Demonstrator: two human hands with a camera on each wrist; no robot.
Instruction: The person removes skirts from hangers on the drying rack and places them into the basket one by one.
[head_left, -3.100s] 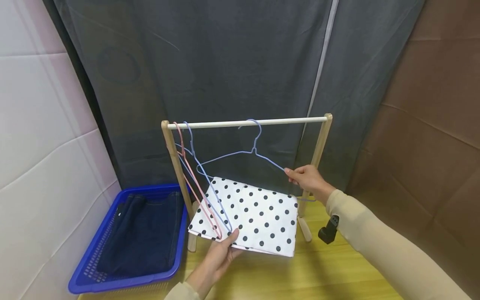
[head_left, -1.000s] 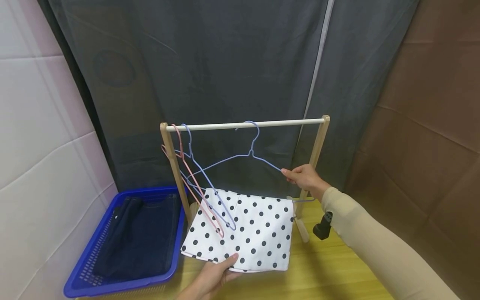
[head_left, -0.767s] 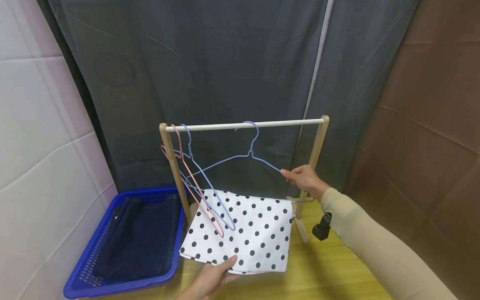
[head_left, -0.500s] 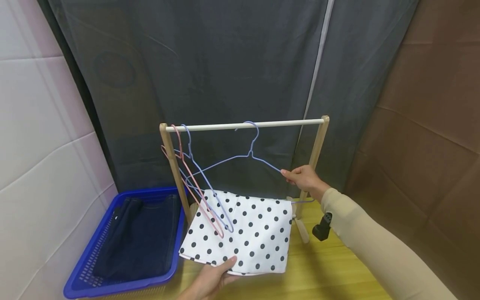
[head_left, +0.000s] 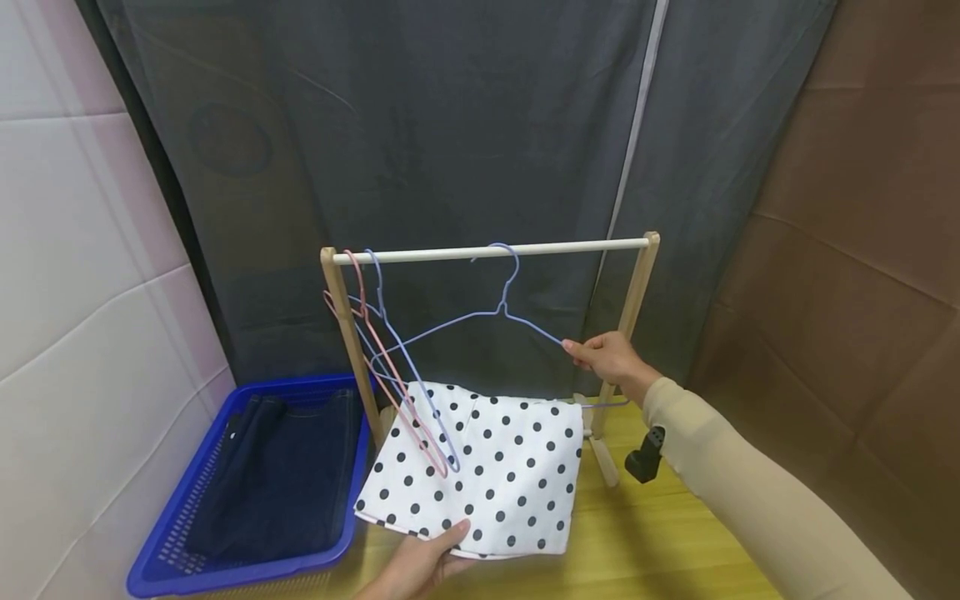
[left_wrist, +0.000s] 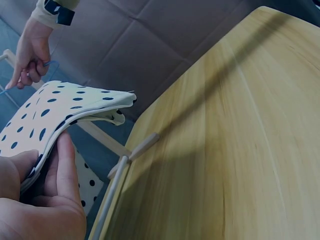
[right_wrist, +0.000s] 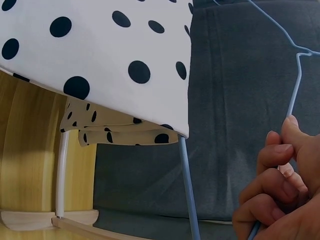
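Observation:
A white cloth with black dots (head_left: 517,475) lies folded over the lower bar of a blue hanger (head_left: 483,313), which hooks onto the rack's rail. My left hand (head_left: 423,562) pinches the cloth's near edge, thumb on top and fingers below, as the left wrist view shows (left_wrist: 45,200). Part of the cloth hangs down behind the bar in the right wrist view (right_wrist: 125,125). My right hand (head_left: 611,360) grips the hanger's right shoulder between thumb and curled fingers. The lower bar shows only past the cloth's ends.
A wooden rack with a white rail (head_left: 435,254) stands on the yellow wood table (head_left: 652,533). At its left end hang a pink hanger (head_left: 363,287) and another blue hanger (head_left: 380,287), overlapping the cloth. Left of it, a blue basket (head_left: 348,517) holds folded dark denim (head_left: 277,483).
The cloth's near edge has come down and toward me with my left hand, and more of it shows in front of the bar. My right hand keeps its grip on the hanger, nearly still.

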